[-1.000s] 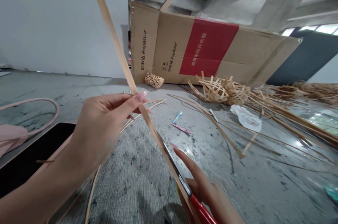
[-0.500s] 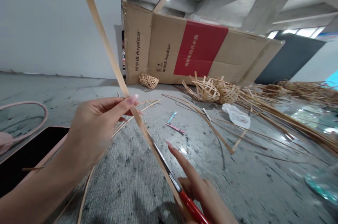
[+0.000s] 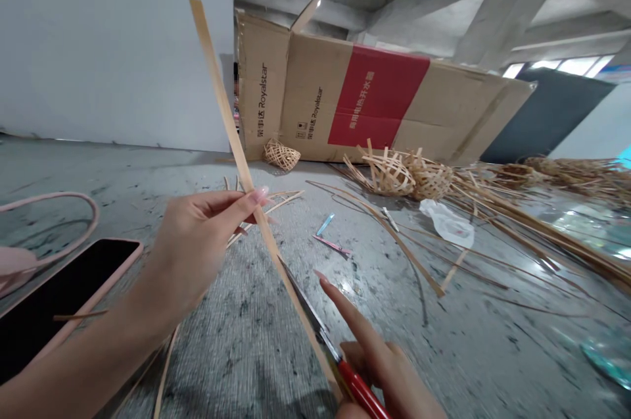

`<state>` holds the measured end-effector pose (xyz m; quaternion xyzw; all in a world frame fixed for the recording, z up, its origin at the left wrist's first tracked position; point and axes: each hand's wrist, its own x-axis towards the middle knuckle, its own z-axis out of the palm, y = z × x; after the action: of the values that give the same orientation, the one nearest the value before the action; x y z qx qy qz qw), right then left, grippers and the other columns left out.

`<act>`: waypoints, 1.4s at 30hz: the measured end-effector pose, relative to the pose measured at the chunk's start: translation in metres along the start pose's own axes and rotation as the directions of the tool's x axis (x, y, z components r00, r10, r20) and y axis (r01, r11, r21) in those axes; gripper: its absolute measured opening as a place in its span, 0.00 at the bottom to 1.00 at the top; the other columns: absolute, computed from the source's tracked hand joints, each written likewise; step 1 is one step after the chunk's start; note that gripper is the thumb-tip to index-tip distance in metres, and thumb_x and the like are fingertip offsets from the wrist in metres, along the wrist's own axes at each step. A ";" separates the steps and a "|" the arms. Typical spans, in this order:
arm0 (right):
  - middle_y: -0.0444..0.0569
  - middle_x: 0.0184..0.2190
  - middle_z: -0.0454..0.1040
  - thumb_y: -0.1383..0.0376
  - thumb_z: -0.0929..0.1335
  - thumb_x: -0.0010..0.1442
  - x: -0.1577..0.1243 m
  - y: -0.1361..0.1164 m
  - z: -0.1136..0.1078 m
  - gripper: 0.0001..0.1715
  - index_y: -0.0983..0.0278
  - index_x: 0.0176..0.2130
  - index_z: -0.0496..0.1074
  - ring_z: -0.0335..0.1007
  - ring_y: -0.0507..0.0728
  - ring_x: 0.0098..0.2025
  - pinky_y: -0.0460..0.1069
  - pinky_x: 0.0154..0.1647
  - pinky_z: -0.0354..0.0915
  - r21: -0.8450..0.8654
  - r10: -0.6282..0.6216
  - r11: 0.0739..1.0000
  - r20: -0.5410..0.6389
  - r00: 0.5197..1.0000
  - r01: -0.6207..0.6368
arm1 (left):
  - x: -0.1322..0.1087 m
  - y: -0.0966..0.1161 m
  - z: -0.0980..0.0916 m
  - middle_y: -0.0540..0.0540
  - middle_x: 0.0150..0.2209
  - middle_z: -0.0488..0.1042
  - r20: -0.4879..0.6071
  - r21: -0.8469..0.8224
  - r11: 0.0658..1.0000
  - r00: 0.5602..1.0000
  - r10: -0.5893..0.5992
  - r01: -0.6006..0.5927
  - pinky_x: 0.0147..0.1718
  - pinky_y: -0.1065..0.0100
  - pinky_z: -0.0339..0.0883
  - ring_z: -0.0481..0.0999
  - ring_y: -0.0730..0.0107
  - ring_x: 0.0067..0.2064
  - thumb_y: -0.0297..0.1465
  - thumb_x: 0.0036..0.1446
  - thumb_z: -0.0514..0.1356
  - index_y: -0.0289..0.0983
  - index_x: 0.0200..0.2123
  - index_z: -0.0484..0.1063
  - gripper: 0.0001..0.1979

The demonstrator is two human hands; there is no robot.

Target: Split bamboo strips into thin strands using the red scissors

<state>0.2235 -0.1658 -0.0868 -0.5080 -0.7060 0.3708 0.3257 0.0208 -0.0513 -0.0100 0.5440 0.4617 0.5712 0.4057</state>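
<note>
Seen from the head camera, with clock directions taken from the centre of the view, the left hand [image 3: 197, 245] at 8 o'clock pinches a thin, flat bamboo strip [image 3: 223, 97] between thumb and fingers, the fingers largely hidden behind the strip and thumb. The strip rises toward 11 o'clock and runs down toward 6 o'clock, its lower end lost behind the right hand [image 3: 389, 373]. The hands are apart, joined only by this strip. At 5 o'clock, the right hand holds red-handled scissors [image 3: 357, 389], with the forefinger extended beside them and the other fingers mostly out of sight. The lower edge of the view cuts off the handles and part of the hand. The open blades lie against the strip, but whether it sits between them cannot be told. On the speckled concrete floor [image 3: 276, 346], a phone in a pink case [image 3: 64, 300] lies at 8 o'clock, and a pink bag with a looped strap [image 3: 49, 205] is cut off at 9 o'clock. A Royalstar cardboard box [image 3: 374, 100] lies on its side at 12 to 1 o'clock, with a small woven basket [image 3: 282, 156] at its foot. Rough woven pieces [image 3: 387, 172] and loose strips [image 3: 552, 238] spread toward 2 to 3 o'clock, beside a plastic bag [image 3: 447, 223]. Two small blue and pink objects [image 3: 328, 235] near 1 o'clock are too small to identify.
</note>
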 end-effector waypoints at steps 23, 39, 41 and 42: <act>0.33 0.20 0.53 0.57 0.63 0.58 0.004 0.015 0.008 0.53 0.58 0.70 0.29 0.48 0.53 0.21 0.48 0.24 0.44 -0.047 0.174 0.984 0.036 0.984 -0.172 | -0.016 0.001 0.010 0.49 0.27 0.81 0.214 -0.004 0.975 0.952 -0.217 0.223 0.34 0.67 0.64 0.75 0.65 0.35 0.44 0.47 0.67 0.45 0.22 0.81 0.11; 0.38 0.23 0.55 0.38 0.58 0.59 -0.001 0.020 0.015 0.54 0.60 0.70 0.34 0.50 0.55 0.22 0.51 0.27 0.54 0.157 0.166 0.973 0.030 0.986 -0.168 | -0.032 0.000 0.013 0.52 0.24 0.78 0.135 0.014 0.991 0.982 -0.131 0.130 0.33 0.69 0.65 0.73 0.66 0.33 0.46 0.48 0.67 0.45 0.23 0.81 0.12; 0.38 0.23 0.55 0.36 0.57 0.59 0.000 0.020 0.014 0.55 0.61 0.70 0.34 0.49 0.55 0.22 0.50 0.25 0.53 0.181 0.129 0.975 0.036 0.991 -0.133 | -0.031 -0.001 0.014 0.52 0.24 0.79 0.136 0.003 0.992 0.983 -0.123 0.124 0.34 0.68 0.66 0.74 0.65 0.33 0.46 0.49 0.66 0.45 0.23 0.81 0.12; 0.38 0.23 0.55 0.35 0.56 0.59 0.001 0.020 0.014 0.55 0.61 0.70 0.33 0.48 0.54 0.22 0.50 0.24 0.52 0.191 0.120 0.973 0.045 0.992 -0.126 | -0.031 -0.002 0.015 0.52 0.24 0.79 0.138 -0.002 0.993 0.983 -0.121 0.122 0.34 0.69 0.66 0.74 0.65 0.33 0.46 0.49 0.66 0.46 0.23 0.81 0.12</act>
<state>0.2212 -0.1635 -0.1111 -0.5105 -0.6390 0.4655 0.3382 0.0379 -0.0792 -0.0194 0.5507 0.4619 0.5092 0.4735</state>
